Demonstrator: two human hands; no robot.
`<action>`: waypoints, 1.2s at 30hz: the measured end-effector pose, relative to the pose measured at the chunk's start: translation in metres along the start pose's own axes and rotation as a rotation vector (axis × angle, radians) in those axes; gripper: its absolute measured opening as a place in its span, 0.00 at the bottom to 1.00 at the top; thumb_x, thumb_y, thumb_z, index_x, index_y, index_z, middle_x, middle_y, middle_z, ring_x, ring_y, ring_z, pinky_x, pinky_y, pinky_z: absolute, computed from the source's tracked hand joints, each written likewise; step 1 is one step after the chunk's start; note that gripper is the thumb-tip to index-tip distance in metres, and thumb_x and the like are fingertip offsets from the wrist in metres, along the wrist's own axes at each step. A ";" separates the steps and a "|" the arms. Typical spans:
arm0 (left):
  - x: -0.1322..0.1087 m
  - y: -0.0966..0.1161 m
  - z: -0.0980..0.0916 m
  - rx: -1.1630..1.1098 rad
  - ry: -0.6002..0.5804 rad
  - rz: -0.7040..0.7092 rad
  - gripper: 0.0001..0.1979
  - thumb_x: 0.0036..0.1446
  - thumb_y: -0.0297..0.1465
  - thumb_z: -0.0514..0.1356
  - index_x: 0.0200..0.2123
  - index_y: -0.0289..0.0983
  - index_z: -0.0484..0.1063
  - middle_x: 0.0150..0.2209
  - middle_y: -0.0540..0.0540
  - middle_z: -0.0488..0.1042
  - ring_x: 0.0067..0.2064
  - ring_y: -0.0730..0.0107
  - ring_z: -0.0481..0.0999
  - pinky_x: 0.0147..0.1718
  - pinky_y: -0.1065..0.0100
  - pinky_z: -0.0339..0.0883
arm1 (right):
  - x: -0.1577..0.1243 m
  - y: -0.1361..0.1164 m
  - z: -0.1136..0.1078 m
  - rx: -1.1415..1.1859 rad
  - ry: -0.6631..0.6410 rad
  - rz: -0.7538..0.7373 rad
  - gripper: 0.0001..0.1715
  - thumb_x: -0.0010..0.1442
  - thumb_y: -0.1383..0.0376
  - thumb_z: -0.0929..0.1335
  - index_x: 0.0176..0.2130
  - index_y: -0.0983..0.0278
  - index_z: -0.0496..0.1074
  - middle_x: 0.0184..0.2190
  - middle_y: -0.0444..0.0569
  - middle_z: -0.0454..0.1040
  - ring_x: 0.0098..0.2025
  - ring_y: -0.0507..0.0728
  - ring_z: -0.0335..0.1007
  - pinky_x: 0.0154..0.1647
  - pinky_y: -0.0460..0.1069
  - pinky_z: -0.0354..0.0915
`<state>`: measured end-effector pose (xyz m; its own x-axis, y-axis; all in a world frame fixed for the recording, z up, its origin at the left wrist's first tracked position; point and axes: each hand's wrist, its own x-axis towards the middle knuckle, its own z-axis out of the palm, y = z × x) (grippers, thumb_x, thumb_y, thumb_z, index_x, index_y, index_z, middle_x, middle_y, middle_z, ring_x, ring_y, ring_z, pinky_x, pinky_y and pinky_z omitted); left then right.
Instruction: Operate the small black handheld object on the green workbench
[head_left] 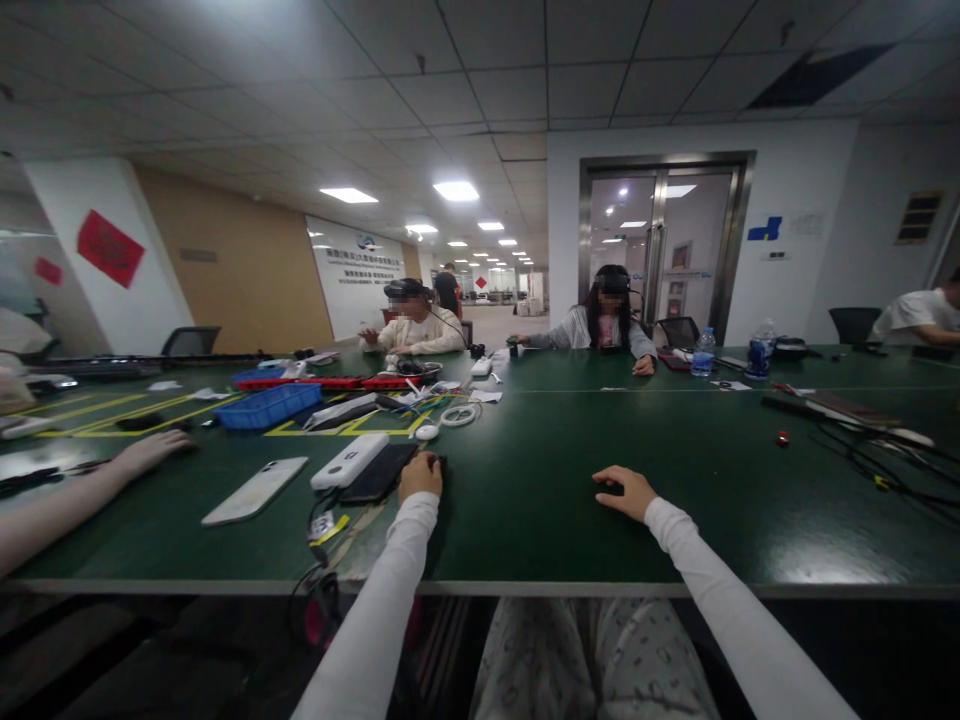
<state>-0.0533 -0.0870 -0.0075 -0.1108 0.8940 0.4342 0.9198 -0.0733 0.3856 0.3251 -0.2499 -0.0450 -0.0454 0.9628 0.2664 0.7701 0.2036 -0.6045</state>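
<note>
My left hand [420, 477] rests knuckles-up on the green table [540, 500], fingers curled into a fist, beside a black phone [379, 472] and a white power bank [350, 460]. A dark flat thing lies just past its knuckles. My right hand [626, 492] lies further right on the table. Its fingers are bent down over a small dark thing that I cannot make out. Both arms wear white sleeves.
A white phone [255, 490] lies to the left, near another person's outstretched hand [150, 450]. Beyond stand a blue tray [268, 405], a coiled cable [459, 414] and two water bottles [703, 352]. Cables [862, 440] trail at the right. Two people sit across the table.
</note>
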 end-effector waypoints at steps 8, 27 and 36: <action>-0.001 0.000 -0.001 0.007 -0.010 -0.005 0.13 0.55 0.32 0.51 0.42 0.35 0.68 0.43 0.40 0.71 0.46 0.64 0.69 0.45 0.65 0.61 | 0.002 0.003 0.003 -0.011 0.017 -0.005 0.22 0.50 0.57 0.67 0.46 0.58 0.69 0.44 0.48 0.70 0.44 0.58 0.66 0.48 0.56 0.61; -0.001 -0.001 0.001 0.036 -0.018 0.012 0.16 0.54 0.30 0.50 0.46 0.37 0.69 0.46 0.40 0.70 0.47 0.63 0.69 0.46 0.66 0.61 | 0.001 0.001 0.002 -0.014 0.015 -0.003 0.21 0.50 0.58 0.67 0.46 0.58 0.69 0.44 0.47 0.70 0.44 0.58 0.66 0.48 0.56 0.61; -0.002 -0.001 0.000 0.039 -0.016 0.019 0.17 0.54 0.28 0.49 0.44 0.40 0.72 0.44 0.41 0.70 0.47 0.63 0.69 0.44 0.67 0.64 | 0.001 0.002 0.002 -0.017 0.014 -0.011 0.22 0.51 0.57 0.67 0.46 0.59 0.69 0.44 0.48 0.70 0.44 0.58 0.67 0.48 0.55 0.61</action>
<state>-0.0542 -0.0885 -0.0089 -0.0877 0.8996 0.4278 0.9358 -0.0729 0.3450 0.3254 -0.2479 -0.0469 -0.0450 0.9580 0.2833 0.7803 0.2107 -0.5888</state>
